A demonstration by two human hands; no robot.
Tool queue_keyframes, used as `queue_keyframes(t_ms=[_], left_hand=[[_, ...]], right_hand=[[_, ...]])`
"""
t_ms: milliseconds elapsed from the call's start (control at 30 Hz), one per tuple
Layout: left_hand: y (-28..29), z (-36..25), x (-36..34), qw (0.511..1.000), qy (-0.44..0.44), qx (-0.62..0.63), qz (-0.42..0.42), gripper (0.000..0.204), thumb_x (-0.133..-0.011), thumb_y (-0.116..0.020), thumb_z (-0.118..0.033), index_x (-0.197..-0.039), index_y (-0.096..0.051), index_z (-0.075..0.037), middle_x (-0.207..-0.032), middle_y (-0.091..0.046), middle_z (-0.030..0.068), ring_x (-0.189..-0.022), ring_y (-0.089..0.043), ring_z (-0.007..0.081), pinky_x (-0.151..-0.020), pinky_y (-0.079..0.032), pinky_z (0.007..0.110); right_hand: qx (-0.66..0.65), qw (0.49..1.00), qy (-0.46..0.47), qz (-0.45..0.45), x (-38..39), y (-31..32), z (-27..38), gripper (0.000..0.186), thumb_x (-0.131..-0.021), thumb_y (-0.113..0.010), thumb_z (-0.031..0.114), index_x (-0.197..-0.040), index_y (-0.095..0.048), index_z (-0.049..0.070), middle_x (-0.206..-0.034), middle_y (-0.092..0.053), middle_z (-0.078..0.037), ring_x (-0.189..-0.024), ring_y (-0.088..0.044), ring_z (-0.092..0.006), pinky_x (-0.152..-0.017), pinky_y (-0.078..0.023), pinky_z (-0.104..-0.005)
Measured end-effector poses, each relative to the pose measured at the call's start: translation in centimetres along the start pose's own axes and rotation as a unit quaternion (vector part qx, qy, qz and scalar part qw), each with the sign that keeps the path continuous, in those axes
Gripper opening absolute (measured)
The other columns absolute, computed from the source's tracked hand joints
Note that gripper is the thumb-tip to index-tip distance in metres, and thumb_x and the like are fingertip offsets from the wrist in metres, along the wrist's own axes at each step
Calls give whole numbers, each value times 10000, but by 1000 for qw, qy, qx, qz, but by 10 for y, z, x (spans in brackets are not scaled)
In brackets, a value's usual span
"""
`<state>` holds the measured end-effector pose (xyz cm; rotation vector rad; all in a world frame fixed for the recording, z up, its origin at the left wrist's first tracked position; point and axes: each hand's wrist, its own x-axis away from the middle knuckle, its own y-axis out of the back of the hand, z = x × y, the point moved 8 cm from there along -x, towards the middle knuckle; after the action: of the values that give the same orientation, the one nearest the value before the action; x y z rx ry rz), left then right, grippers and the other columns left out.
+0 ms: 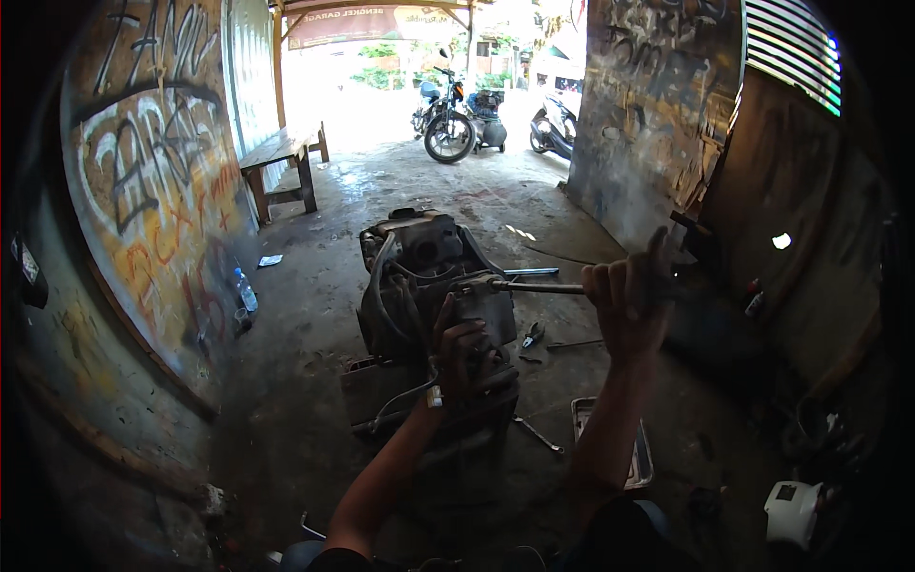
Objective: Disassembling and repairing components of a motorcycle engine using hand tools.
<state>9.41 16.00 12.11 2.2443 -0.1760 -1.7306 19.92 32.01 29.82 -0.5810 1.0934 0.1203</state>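
Head view: the engine (pixel 405 319) sits on the floor in front of you. Your right hand (pixel 624 296) curls its fingers round the outer end of a long bar (pixel 543 287), just right of the engine. Your left hand (pixel 461 348) is at the engine's near right side; I can't tell if it grips anything. You seem to be working the bar against the engine. The next push calls for keeping the bar's inner end steady.
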Motion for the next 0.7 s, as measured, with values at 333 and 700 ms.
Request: queue_keyframes(t_ms=[333,700], left_hand=[[-5,3,2,999,30,3,-24,454,-760,-798,-65,-1100,-497,-60,-1195,-552,131,-1396,-346,471,-1060,-389,530],[-8,8,6,999,27,19,-34,441,-768,-787,-61,-1096,-492,-59,-1177,-554,133,-1386,-367,462,-1036,-431,483]], right_hand=[[153,962,186,-126,15,-9,-2,474,-1037,-393,479,-1310,-422,93,-978,-427,-45,-868,-373,-139,-890,-331,-374],[83,994,66,4,1,-3,-3,525,-1069,-317,438,-751,-603,136,-477,-285,0,-436,-266,-137,-513,-263,-325]])
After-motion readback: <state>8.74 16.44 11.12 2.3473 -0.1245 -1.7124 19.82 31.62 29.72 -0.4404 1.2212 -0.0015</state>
